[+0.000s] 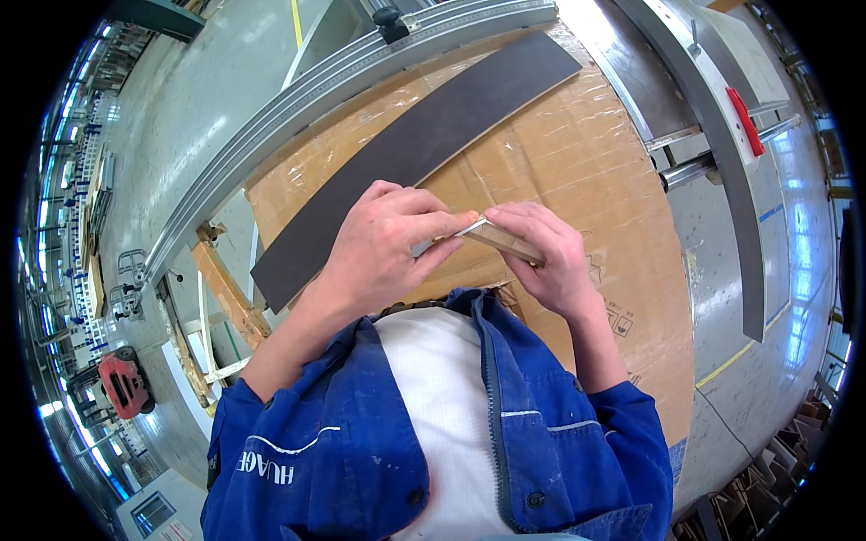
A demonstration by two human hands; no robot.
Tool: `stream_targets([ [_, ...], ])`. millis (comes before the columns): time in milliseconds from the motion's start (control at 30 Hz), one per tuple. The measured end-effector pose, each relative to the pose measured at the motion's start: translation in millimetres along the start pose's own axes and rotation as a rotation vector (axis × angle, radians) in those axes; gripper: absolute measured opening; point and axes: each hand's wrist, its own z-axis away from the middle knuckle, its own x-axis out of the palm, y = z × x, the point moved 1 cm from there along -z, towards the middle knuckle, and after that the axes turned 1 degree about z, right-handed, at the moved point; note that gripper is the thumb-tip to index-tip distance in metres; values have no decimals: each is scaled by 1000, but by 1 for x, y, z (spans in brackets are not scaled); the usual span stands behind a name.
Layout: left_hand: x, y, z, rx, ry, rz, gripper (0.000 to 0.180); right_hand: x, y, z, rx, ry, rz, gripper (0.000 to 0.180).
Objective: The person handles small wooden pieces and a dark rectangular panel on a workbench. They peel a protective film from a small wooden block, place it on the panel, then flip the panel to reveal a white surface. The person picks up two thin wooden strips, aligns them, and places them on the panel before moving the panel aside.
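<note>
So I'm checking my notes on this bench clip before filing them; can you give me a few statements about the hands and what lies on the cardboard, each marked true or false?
1. Both hands hold one small wooden piece between them. True: the left hand and the right hand grip the small wooden piece together.
2. The long dark strip lies on bare metal. False: the long dark strip lies on the taped cardboard sheet.
3. The left hand rests on the dark strip. False: it is raised in front of the person, on the wooden piece.
4. The person wears a blue jacket over a white shirt. True.
5. The red handle sits at the right. True.
</note>
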Motion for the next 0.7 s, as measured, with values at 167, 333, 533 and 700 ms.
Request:
stream_targets([
  [167, 0, 2, 0, 20, 17, -16, 29, 0, -1, -1, -30, 26, 2, 47],
  [333, 0, 3, -1, 35, 37, -16, 29, 0, 0, 0, -20, 45, -16, 46],
  [533, 1, 2, -1, 34, 40, -11, 29, 1, -1, 0, 9, 41, -23, 46],
  [700, 1, 3, -2, 40, 41, -21, 29, 1, 0, 1, 22, 42, -34, 46],
])
